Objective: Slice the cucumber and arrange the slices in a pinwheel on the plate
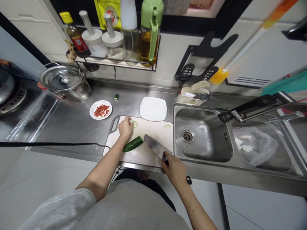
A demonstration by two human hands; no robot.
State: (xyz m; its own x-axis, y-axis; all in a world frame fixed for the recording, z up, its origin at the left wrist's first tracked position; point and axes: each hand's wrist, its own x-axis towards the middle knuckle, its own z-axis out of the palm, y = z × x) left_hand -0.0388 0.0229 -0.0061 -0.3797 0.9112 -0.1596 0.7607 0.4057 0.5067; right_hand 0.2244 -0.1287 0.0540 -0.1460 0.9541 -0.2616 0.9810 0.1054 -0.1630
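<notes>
A pale cutting board (152,129) lies on the steel counter in front of me. On it rests a green cucumber piece (133,144), lying at a slant. My left hand (125,127) is above the cucumber's far end, fingers curled near a thin cucumber slice (134,124); whether it pinches the slice I cannot make out. My right hand (174,168) is closed round the handle of a cleaver (153,146), whose blade lies over the board just right of the cucumber. Another slice (167,127) sits at the board's far right corner.
A small white plate of chopped red chilli (101,110) and an empty white square plate (153,108) stand behind the board. A cucumber end (116,97) lies further back. A lidded steel pot (65,80) is at left, a double sink (203,136) at right, a condiment rack (115,56) on the wall.
</notes>
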